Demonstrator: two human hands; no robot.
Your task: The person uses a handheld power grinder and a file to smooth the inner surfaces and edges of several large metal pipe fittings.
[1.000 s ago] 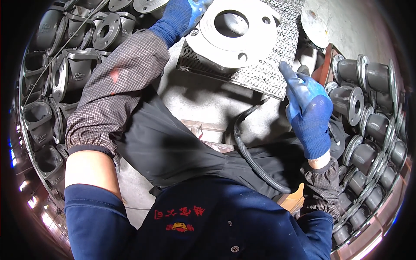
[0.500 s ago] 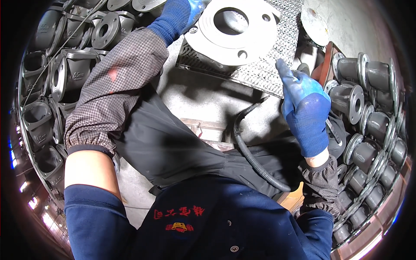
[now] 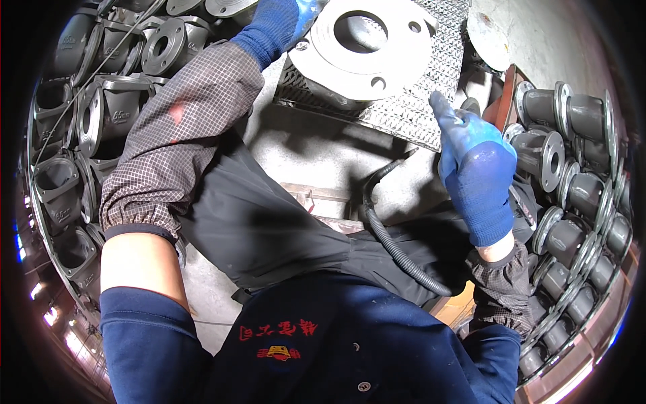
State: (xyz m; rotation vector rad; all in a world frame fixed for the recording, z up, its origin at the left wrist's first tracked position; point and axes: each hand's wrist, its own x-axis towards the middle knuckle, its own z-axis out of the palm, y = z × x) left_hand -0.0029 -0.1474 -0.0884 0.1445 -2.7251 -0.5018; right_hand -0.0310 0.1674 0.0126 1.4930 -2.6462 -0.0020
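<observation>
A pale metal flanged casting [image 3: 397,57] with a large round bore lies flange up on a grating-topped bench [image 3: 420,124]. My left hand [image 3: 296,23], in a blue coated glove, is against the flange's upper left rim. Its fingers run out past the top edge of the picture, so their grip is hidden. My right hand [image 3: 474,148], in a matching glove, hovers apart from the casting, right of the bench's near corner. Its index finger stretches toward the bench and the thumb side is apart from it; the other fingers are partly hidden. I see nothing held in it.
Grey flanged castings [image 3: 118,111] are stacked at my left, and more flanged bodies [image 3: 568,236] fill the right side. A black corrugated hose [image 3: 397,252] crosses by my legs. A round metal disc [image 3: 488,42] and a red-brown metal edge [image 3: 506,101] stand right of the bench.
The casting has shifted very slightly right, with my left hand still against its rim. My right hand has drifted a little to the right.
</observation>
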